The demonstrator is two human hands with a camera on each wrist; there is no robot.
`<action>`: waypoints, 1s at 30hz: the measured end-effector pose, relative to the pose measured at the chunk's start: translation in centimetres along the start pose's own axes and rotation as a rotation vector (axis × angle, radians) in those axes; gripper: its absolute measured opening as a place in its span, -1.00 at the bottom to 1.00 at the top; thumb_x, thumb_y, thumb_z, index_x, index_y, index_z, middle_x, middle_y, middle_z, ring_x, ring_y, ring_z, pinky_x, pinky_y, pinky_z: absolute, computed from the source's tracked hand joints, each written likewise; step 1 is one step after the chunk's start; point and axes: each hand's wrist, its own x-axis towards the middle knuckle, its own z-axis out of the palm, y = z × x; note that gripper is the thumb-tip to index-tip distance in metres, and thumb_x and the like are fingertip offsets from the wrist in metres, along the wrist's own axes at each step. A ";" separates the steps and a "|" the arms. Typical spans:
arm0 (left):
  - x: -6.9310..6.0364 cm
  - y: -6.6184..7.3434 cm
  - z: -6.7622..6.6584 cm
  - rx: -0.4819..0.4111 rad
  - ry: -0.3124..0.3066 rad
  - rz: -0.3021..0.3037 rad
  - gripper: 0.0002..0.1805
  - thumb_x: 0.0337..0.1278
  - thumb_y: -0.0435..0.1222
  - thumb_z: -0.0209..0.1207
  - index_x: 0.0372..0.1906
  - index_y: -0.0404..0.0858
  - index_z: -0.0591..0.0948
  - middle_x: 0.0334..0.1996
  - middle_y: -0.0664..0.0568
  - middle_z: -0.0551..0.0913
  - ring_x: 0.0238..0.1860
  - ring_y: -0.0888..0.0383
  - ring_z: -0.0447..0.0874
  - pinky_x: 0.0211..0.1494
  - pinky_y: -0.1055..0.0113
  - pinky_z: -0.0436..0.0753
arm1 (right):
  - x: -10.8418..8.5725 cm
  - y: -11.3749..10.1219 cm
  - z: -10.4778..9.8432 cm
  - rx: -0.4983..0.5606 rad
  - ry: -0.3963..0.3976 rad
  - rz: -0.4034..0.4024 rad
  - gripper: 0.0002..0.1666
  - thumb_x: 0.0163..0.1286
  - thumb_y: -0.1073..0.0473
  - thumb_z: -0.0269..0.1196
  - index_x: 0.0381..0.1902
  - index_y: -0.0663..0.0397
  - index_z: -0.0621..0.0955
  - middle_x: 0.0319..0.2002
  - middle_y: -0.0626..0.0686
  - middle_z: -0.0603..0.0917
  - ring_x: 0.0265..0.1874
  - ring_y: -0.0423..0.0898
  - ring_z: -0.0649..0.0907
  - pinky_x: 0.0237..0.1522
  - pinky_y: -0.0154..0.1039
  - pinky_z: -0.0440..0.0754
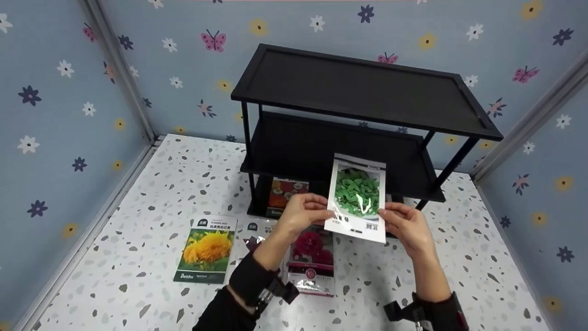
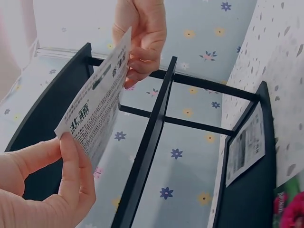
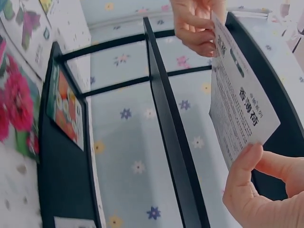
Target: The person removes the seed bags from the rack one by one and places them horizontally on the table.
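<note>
A seed packet [image 1: 357,197] with a photo of green leaves is held up in front of the black shelf's middle tier, slightly tilted. My left hand [image 1: 303,212] pinches its lower left edge between thumb and fingers. On the opposite edge, my right hand [image 1: 408,225] pinches it the same way. Both wrist views show the printed white back of the packet [image 2: 102,102], with thumb and fingertips gripping its sides. Part of the lower tier is hidden behind the packet and hands.
The black three-tier shelf [image 1: 367,87] stands against flowered walls. On its bottom tier lies an orange-red packet [image 1: 285,191] at left and a partly hidden packet [image 2: 246,145] at right. A yellow-flower packet [image 1: 206,250], a half-covered packet [image 1: 251,234] and a magenta-flower packet [image 1: 312,262] lie on the speckled table.
</note>
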 end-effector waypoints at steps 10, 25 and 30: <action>-3.5 -3.7 -1.4 -0.035 -0.019 0.034 -0.71 -0.18 -0.55 0.22 -0.25 -0.54 0.47 -0.47 -0.09 0.59 -0.45 0.17 0.57 -0.28 0.33 0.60 | 3.0 12.4 -4.7 0.157 -0.209 -0.238 -0.66 0.14 0.36 0.22 -0.13 0.43 0.47 -0.35 0.25 0.59 -0.46 0.01 0.60 -0.49 -0.23 0.60; -6.3 -8.8 -2.6 -0.062 0.026 -0.005 -0.68 -0.20 -0.57 0.18 -0.21 -0.61 0.46 -0.45 -0.05 0.56 -0.44 0.21 0.52 -0.34 0.43 0.57 | 0.4 19.5 -3.0 -0.014 0.022 -0.105 -0.60 0.11 0.20 0.29 -0.15 0.35 0.49 -0.36 0.27 0.60 -0.46 0.09 0.61 -0.45 -0.14 0.62; -6.5 -9.9 -2.6 -0.059 0.041 -0.007 -0.67 -0.19 -0.57 0.16 -0.20 -0.64 0.45 -0.45 -0.02 0.55 -0.41 0.22 0.50 -0.33 0.43 0.56 | -2.4 16.4 -0.8 -0.014 0.011 -0.127 -0.65 0.16 0.25 0.24 -0.18 0.43 0.48 -0.43 0.19 0.62 -0.54 -0.03 0.61 -0.53 -0.25 0.60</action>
